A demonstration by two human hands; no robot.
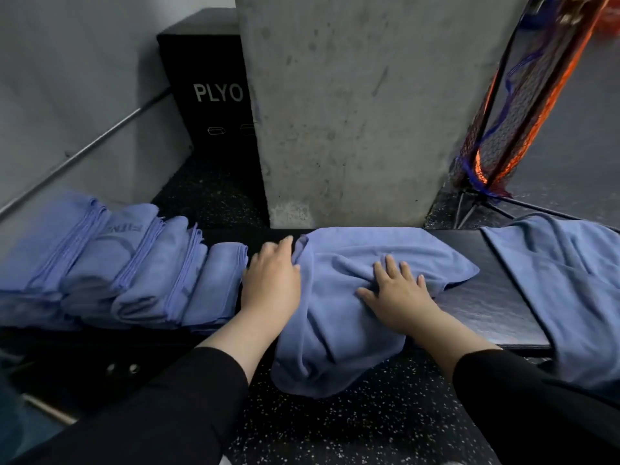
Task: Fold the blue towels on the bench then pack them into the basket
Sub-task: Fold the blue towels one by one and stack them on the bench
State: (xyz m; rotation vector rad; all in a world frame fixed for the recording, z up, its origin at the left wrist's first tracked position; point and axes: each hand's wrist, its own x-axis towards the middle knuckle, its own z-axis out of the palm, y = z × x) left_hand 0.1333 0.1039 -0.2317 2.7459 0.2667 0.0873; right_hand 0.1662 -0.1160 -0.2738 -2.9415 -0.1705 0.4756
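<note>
A person's left hand (271,280) grips the edge of a rumpled blue towel (352,297) on the bench (486,307); the right hand (396,293) presses it, fingers spread flat. Folding is under way, and next the towel likely needs spreading smooth.

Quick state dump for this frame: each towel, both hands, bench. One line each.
Middle towel: crumpled, unfolded, draped over the bench's front edge.
Folded towels: folded, overlapping in a row on the bench's left end.
Right towel: unfolded, hanging over the bench edge.
Left hand: fingers curled at the middle towel's left edge.
Right hand: flat, fingers spread, pressing on the middle towel.
Bench: partly bare between towels.
Basket: not in view.
</note>
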